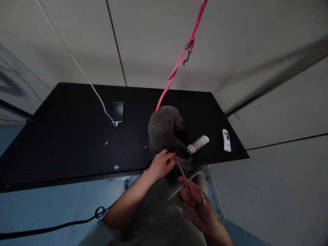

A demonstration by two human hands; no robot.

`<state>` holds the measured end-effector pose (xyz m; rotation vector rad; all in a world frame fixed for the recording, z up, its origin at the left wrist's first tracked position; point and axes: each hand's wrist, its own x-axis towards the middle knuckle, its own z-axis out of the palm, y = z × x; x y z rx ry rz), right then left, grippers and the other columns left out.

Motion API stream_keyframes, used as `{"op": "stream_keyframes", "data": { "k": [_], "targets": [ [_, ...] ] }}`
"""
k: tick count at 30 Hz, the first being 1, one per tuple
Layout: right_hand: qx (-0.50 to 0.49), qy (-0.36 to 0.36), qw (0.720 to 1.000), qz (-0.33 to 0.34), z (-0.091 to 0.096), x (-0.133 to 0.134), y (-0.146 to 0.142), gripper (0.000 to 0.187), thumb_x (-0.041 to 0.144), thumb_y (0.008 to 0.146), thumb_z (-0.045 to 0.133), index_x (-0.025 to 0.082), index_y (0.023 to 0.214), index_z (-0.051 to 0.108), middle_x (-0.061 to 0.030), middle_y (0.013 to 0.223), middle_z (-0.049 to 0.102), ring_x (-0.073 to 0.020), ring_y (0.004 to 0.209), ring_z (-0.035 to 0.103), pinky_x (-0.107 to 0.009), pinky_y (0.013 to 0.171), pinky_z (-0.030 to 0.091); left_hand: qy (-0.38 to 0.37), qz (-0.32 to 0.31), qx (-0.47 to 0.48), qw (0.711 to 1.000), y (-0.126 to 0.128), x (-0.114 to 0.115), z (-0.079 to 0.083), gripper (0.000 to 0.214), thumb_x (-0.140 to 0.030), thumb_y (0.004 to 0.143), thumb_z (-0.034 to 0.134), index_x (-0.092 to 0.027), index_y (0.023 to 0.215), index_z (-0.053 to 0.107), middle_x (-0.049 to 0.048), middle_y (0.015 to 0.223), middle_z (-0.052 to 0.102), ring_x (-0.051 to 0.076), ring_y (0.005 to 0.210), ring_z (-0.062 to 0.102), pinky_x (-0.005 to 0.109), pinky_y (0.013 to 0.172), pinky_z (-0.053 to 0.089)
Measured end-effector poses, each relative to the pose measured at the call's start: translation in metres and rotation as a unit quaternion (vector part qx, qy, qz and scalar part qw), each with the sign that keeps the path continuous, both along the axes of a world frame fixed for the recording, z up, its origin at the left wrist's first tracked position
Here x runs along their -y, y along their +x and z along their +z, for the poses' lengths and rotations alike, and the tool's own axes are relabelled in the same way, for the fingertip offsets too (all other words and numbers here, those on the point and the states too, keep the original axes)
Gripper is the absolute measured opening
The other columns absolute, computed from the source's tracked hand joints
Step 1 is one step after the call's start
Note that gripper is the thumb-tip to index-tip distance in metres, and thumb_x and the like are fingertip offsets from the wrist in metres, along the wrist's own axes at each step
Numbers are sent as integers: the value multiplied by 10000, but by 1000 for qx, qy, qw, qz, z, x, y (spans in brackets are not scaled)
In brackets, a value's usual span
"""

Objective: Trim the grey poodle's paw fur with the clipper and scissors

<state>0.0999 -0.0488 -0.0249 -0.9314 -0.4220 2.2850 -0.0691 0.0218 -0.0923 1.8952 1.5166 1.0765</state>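
Observation:
A small grey curly-haired dog (164, 133) stands on a black table (77, 147), tethered by a pink leash (179, 61) that runs upward. My left hand (161, 164) is closed, pinching fur at the dog's near end. My right hand (196, 205) grips thin metal scissors (183, 176) by the finger rings. The blades point up toward the pinched fur beside my left fingers.
On the table, a white-and-tan tube (197, 144) lies right of the dog, and a white clipper (226, 140) sits near the right edge. A black phone (118, 111) with a white cable (97, 95) lies further back. A black cord (51, 227) crosses the blue floor.

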Motion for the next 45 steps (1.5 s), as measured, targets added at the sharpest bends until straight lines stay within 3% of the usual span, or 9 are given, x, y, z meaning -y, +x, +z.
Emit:
{"op": "stream_keyframes", "data": {
  "k": [7,20,30,40,45],
  "targets": [
    [-115,-38,991,49,3,-13,4,283,404,793,600,242,1024,627,86,580,451,-20,346,257,-156,337,280,-7,-27,-18,999,-3,0,5,306,-183,833,489,-172,1086,660,44,807,585,126,712,555,234,649,456],
    [-10,13,999,49,1,-8,12,355,359,720,721,218,1029,617,126,510,389,9,298,163,-126,280,174,-19,-57,-47,997,-3,-1,6,287,-233,860,482,-191,1076,666,37,780,566,129,700,537,240,637,432],
    [-99,-22,991,88,1,-16,20,304,411,821,574,237,1068,606,87,594,440,-16,349,231,-153,342,273,-17,-68,-57,996,-7,-2,11,291,-214,831,498,-190,1067,668,27,742,531,131,677,519,239,618,417],
    [-50,-26,995,78,6,-21,18,300,338,791,656,223,1066,618,119,545,364,13,326,135,-113,294,173,-33,-87,-85,992,-9,-3,17,290,-190,821,487,-205,1047,669,25,759,543,131,680,534,239,625,418],
    [-60,-25,994,86,0,-17,27,358,334,774,679,206,1101,610,127,527,332,14,315,126,-114,282,190,-37,-94,-84,991,-10,-3,18,275,-197,843,470,-214,1028,671,30,770,551,135,693,547,243,638,423]
  ]
}}
